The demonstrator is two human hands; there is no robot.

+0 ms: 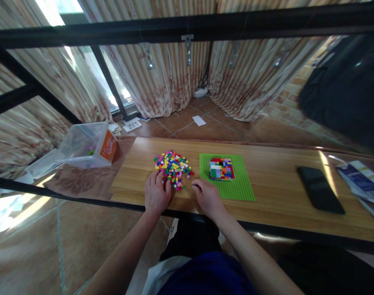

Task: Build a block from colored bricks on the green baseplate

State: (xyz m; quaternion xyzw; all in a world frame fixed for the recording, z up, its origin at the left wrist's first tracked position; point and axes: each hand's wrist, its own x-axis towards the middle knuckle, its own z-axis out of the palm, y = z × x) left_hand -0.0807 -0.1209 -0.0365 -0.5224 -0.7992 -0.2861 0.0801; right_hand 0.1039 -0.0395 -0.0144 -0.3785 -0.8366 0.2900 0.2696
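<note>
A pile of small coloured bricks [172, 166] lies on the wooden table [273, 180]. To its right is a green baseplate [236, 188] with a block of mixed-colour bricks [222, 168] built on it. My left hand [156, 194] rests on the table at the pile's near edge, fingers stretched flat and touching the bricks. My right hand [207, 197] lies just left of the baseplate's near corner, fingers curled in a pinch; what it holds is too small to see.
A black phone [320, 189] lies on the table's right part, with papers [362, 180] beyond it. A clear plastic box with an orange label [89, 145] stands at the far left. A black frame bar [187, 28] crosses overhead.
</note>
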